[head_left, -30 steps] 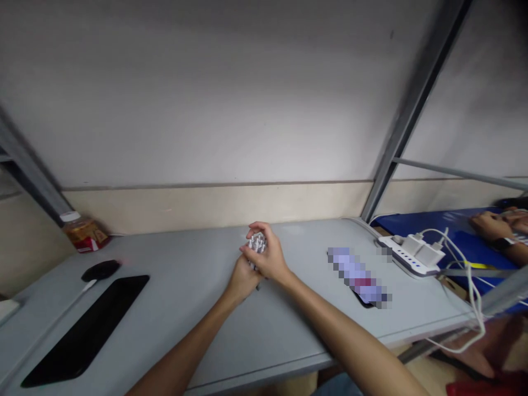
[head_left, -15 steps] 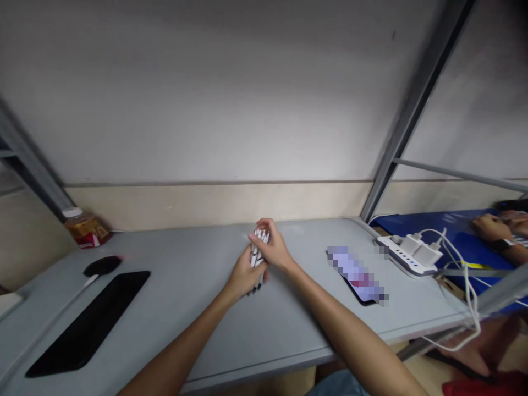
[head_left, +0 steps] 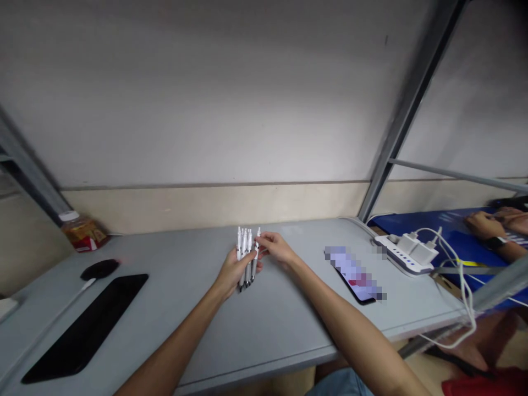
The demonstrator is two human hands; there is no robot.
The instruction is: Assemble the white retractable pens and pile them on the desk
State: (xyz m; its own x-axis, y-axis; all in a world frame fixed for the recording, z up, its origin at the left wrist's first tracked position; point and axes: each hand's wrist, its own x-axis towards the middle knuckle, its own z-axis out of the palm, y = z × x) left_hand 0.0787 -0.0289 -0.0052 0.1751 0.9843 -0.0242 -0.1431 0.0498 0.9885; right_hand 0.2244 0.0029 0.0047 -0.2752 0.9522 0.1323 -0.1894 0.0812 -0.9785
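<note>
Several white click pens [head_left: 246, 240] with grey grips stand in a bundle, tips down, above the grey desk [head_left: 297, 319]. My left hand [head_left: 235, 269] is closed around the bundle, its thumb across the front of the barrels. At the bundle's right side, one white pen [head_left: 258, 242] sits slightly apart from the others. My right hand [head_left: 275, 247] pinches that pen near its upper part with thumb and forefinger. The palm side of the left hand is hidden behind the pens.
On the left are a black tray-like mat [head_left: 88, 330], a round black pad [head_left: 100, 269] with a white cable, and a bottle [head_left: 82, 234]. To the right lie a phone [head_left: 352, 278] and a white power strip [head_left: 402, 256]. A co-worker's hands [head_left: 487, 228] rest at the blue desk.
My right hand has shifted from wrapping over the pens to their right side, where it pinches one pen. The bundle now stands more upright and fanned out, slightly farther left.
</note>
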